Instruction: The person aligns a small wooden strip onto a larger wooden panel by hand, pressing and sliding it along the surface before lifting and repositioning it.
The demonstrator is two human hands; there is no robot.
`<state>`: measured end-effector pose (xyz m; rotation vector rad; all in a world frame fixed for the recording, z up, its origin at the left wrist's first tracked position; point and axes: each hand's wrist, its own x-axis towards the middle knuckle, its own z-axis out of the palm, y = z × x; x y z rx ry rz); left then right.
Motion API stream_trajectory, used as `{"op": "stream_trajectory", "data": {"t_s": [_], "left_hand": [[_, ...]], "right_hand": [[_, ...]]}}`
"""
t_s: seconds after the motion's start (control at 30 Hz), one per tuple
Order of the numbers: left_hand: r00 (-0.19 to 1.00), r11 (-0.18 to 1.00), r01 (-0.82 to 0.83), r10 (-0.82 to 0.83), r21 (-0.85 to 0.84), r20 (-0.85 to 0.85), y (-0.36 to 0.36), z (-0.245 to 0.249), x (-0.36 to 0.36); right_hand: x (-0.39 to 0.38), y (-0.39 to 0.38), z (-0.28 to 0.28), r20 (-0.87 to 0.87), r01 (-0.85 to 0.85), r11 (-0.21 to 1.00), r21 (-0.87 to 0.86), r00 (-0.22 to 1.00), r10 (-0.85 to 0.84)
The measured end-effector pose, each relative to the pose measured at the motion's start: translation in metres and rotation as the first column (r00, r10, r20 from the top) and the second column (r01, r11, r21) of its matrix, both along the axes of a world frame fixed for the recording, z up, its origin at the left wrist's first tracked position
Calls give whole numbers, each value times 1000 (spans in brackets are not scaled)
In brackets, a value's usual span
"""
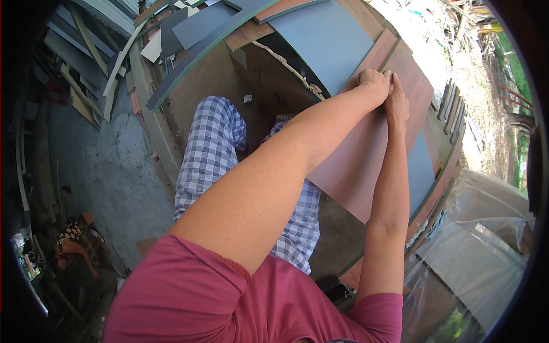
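Board (354,166) of reddish brown lies over a grey panel (326,40), both hands meeting at its far edge: the left hand (374,80) curls shut on that edge, the right hand (396,106) presses alongside, its grip impossible to tell. It looks like taking hold to shift the board, which calls for a firm two-handed grip; no writing is readable.

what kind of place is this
Probably an open-air carpentry workshop: the left hand and right hand grip a reddish-brown board, grey panels lie beside it, and wood offcuts are piled nearby.
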<state>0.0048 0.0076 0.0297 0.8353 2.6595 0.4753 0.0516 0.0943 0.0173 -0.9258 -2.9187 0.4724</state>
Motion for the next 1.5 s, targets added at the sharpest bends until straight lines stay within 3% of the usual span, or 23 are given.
{"op": "stream_trajectory", "data": {"t_s": [0.33,0.5,0.57,0.73,0.8,0.93,1.07,1.4,1.5], "left_hand": [[1000,1000,10,-10,13,-4,-14,3,29],[997,994,61,-57,86,-52,-22,-7,65],[995,990,79,-72,118,-62,-29,-8,86],[989,962,149,-151,231,-11,-56,-19,144],[983,952,175,-181,251,0,-75,-18,169],[961,927,273,-273,257,-37,-116,-16,214],[958,909,268,-287,319,11,-151,-8,239],[963,942,266,-268,204,-16,-160,-1,209],[961,946,276,-276,172,-27,-143,0,184]], "right_hand": [[28,-13,3,19,-1,1000,-7,1000,2],[69,-21,5,2,19,1000,17,1000,-19],[91,-31,10,76,62,998,6,995,-63],[162,-56,11,48,52,998,30,997,-53],[192,-71,9,-21,33,999,-1,999,-33],[242,-111,18,-14,88,992,-95,996,-90],[273,-142,21,-1,120,979,-163,993,-122],[241,-146,20,-21,92,973,-210,995,-99],[217,-129,19,-17,89,985,-145,996,-93]]}}
